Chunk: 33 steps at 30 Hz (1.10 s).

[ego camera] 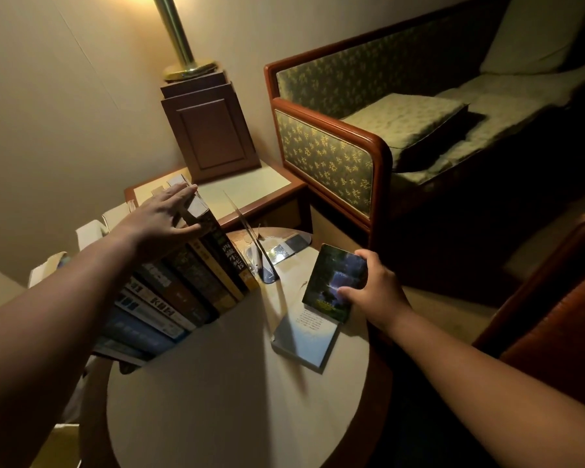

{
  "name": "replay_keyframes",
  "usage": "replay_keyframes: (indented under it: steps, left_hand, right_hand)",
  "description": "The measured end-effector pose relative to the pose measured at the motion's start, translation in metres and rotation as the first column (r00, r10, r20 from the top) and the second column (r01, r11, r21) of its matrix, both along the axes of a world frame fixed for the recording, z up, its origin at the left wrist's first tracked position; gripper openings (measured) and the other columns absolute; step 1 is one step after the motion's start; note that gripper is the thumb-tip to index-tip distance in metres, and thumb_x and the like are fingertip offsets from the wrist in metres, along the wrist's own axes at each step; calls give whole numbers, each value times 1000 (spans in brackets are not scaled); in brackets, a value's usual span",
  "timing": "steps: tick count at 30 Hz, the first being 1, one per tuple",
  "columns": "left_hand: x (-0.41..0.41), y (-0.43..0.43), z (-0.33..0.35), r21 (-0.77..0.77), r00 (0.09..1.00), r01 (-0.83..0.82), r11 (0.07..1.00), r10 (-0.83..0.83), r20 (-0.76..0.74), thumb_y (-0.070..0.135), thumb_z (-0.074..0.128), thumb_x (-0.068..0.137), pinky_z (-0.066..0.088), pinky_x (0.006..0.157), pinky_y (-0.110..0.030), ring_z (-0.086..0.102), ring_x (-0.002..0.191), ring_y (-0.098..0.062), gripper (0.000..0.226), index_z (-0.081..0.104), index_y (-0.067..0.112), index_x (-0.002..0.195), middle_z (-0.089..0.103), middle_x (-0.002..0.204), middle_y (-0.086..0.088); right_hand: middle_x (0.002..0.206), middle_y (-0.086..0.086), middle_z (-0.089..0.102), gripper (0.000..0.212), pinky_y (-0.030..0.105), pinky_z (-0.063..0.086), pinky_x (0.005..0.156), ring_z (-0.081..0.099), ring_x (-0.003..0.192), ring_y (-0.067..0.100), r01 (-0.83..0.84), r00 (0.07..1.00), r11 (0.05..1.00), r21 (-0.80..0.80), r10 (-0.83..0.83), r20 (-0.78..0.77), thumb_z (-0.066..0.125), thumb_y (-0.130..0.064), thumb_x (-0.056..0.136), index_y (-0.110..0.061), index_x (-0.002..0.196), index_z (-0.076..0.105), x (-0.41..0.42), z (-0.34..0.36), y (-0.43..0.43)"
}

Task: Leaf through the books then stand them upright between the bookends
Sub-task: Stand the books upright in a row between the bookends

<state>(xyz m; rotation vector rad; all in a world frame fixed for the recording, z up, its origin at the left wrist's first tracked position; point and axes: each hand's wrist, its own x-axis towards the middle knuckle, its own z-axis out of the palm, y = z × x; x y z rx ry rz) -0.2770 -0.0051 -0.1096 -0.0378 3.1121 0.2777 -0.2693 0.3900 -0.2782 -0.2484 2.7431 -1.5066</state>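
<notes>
Dark-covered book [335, 282] gripped by right hand [374, 292], left hand [159, 217] flat, steadying the row [183, 292]; next it likely needs leafing, then slotting beside the clear bookend [247, 231].

Glossy book cover [335, 282] — clear plastic bookend [250, 238] — polished brass lamp pole [174, 32], matt tabletop [217, 383].

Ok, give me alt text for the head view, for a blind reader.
The person's left hand lies flat on top of a row of books on a round table, while the right hand grips a dark book over a pale book lying flat. A clear bookend stands between them; a lamp base and green sofa are behind.
</notes>
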Motion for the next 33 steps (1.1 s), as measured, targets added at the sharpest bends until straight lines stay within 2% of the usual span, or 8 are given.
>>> replay_keyframes:
  steps: [4,7,9,14,16,21,26,33]
  left_hand:
    - [1,3,2,6,1000,-12,1000,12,3,67,52,74,25,115,-54,11,148,-25,90,10,46,151,7,162,9]
    - [2,3,3,3,1000,-3,1000,3,2,73,55,75,25,115,-54,11,148,-26,92,11,45,151,8,163,7]
    - [3,4,4,-2,1000,-1,1000,1,7,74,50,70,24,115,-52,11,148,-26,95,11,43,151,8,163,6]
    - [5,7,5,4,1000,-8,1000,8,-5,76,45,65,24,115,-50,13,148,-25,98,13,43,151,9,162,7]
    - [6,8,6,3,1000,-7,1000,7,-16,71,47,68,24,115,-49,13,148,-25,96,13,41,152,10,162,7]
    - [6,8,7,10,1000,-3,1000,3,-7,73,54,72,24,115,-51,11,148,-26,97,13,40,153,9,163,6]
    - [5,10,7,-6,1000,-7,1000,6,-29,55,61,85,22,116,-49,8,149,-25,85,12,39,153,6,163,7]
    - [6,11,8,-2,1000,6,1000,-6,-17,58,62,83,22,116,-48,9,149,-24,89,13,36,154,7,163,5]
  right_hand:
    - [125,-6,57,76,10,50,76,56,108,6,-45,990,998,-37,40,-134,79,-25,82,-32,145,36,5,15,-12]
    - [126,-1,62,77,28,59,82,63,107,12,-77,960,997,32,83,-267,79,-29,82,-31,146,36,10,20,-21]
    - [125,3,63,78,33,60,82,66,105,18,-115,922,988,102,145,-359,79,-27,82,-28,146,35,14,20,-26]
    - [120,9,66,83,3,45,77,69,96,17,-320,821,931,177,366,-439,79,-14,81,-17,149,31,37,13,-35]
    - [119,9,67,85,7,47,83,69,101,17,-379,800,909,173,416,-433,78,-9,81,-17,150,29,47,4,-40]
    - [120,10,68,80,21,57,84,69,104,19,-337,834,936,102,347,-429,79,-12,82,-11,149,36,59,-8,-55]
    - [106,9,73,79,15,51,83,73,91,19,-347,790,924,161,381,-480,79,-9,80,-8,147,40,49,1,-73]
    - [103,13,72,67,33,62,71,73,82,22,-372,698,888,269,459,-550,68,-8,89,-7,148,37,16,16,-94]
